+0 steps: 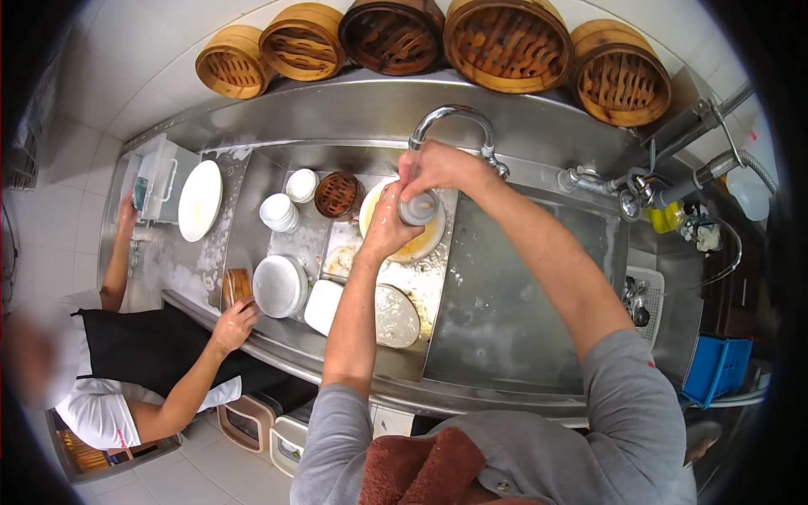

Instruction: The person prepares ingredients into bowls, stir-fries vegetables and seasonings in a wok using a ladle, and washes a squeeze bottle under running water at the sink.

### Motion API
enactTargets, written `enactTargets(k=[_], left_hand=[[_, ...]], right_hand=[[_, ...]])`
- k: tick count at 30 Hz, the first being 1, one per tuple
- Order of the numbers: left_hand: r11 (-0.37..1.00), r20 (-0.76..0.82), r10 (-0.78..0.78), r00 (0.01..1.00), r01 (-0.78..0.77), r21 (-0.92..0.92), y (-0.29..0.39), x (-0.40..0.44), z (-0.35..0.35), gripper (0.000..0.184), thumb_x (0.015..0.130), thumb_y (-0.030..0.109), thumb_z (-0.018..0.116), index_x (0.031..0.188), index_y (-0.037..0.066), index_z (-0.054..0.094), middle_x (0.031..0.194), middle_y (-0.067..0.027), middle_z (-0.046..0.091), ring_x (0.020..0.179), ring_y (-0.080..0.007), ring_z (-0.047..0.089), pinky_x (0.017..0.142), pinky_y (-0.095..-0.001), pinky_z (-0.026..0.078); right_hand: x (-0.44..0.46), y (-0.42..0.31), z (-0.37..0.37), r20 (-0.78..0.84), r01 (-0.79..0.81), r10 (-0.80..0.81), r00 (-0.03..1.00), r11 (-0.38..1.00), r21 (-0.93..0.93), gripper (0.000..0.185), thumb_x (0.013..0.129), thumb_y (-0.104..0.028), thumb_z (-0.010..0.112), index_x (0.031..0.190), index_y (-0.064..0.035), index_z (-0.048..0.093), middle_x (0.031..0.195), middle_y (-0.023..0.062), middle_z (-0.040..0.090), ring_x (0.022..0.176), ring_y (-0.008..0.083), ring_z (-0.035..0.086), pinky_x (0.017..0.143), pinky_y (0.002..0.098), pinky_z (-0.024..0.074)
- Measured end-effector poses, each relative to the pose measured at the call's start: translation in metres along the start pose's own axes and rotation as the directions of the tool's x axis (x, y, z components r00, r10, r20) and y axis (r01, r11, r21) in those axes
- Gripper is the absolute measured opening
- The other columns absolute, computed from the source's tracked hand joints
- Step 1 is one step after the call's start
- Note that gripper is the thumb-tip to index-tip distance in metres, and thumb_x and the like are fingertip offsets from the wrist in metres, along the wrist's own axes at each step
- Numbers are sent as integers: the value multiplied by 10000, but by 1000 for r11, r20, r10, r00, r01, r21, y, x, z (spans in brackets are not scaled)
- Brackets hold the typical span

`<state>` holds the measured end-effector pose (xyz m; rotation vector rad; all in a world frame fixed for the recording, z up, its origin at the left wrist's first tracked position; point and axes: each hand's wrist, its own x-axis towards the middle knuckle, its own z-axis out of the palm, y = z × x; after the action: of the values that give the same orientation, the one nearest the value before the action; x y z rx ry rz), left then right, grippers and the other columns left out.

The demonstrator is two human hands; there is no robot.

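Under the curved chrome faucet, my left hand is wrapped round a small translucent cup. My right hand is closed at the top of the same cup, near the faucet's mouth; whether its fingers grip the cup or something small is hidden. Below the cup sits a large round bowl with yellowish liquid or residue. A dark round steamer basket stands left of the bowl. An oval plate lies beyond my left forearm.
Stacked white bowls and plates stand to the left. A water-filled basin is at the right. Bamboo steamers line the back ledge. At the left, a co-worker's hands reach over the counter beside a white oval platter.
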<state>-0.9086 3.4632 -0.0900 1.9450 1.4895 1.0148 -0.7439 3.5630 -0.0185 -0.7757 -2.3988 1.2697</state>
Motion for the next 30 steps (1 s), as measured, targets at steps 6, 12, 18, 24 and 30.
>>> enactTargets(k=[6, 12, 18, 24, 30], left_hand=[[980, -16, -82, 996, 78, -182, 16, 4, -8, 662, 597, 82, 795, 1169, 27, 467, 1046, -118, 595, 973, -225, 600, 870, -336, 470], [980, 188, -56, 980, 90, -178, 20, 8, -20, 672, 596, 70, 798, 1181, 34, 469, 1065, -95, 580, 1009, -176, 568, 904, -314, 445], [921, 29, -31, 999, 40, -388, 20, 8, -24, 632, 632, 55, 802, 1179, 32, 486, 1070, -49, 587, 994, -157, 571, 902, -311, 448], [435, -98, -253, 962, 23, -900, 0, 19, -17, 590, 714, 20, 761, 1220, 42, 459, 1119, -52, 561, 1015, -150, 550, 902, -298, 444], [223, -171, -276, 946, -110, -969, 7, 33, -13, 511, 790, 92, 724, 1227, 45, 462, 1086, -51, 567, 983, -139, 555, 883, -297, 448]], right_hand=[[1, 30, 19, -164, -15, 93, 982, 904, 426, 290, 673, -225, 759, 826, -1, 654, 783, 83, 667, 759, 158, 626, 714, 284, 491], [4, 13, 6, -65, -102, 119, 991, 969, 227, 271, 677, -205, 777, 833, -13, 665, 851, 61, 659, 767, 148, 613, 701, 289, 489], [2, 28, 19, -191, -4, 165, 968, 768, 640, 316, 784, -279, 734, 905, 4, 662, 828, 82, 659, 791, 123, 620, 699, 253, 489], [-14, 76, 93, -335, -82, 404, 851, 733, 675, 466, 878, -467, 603, 1065, -40, 629, 1032, 52, 647, 934, 153, 617, 788, 307, 496], [-30, 38, 114, -48, 172, 586, 809, -158, 972, 469, 858, -544, 581, 1115, -152, 584, 1041, 42, 629, 889, 209, 623, 611, 419, 522]])
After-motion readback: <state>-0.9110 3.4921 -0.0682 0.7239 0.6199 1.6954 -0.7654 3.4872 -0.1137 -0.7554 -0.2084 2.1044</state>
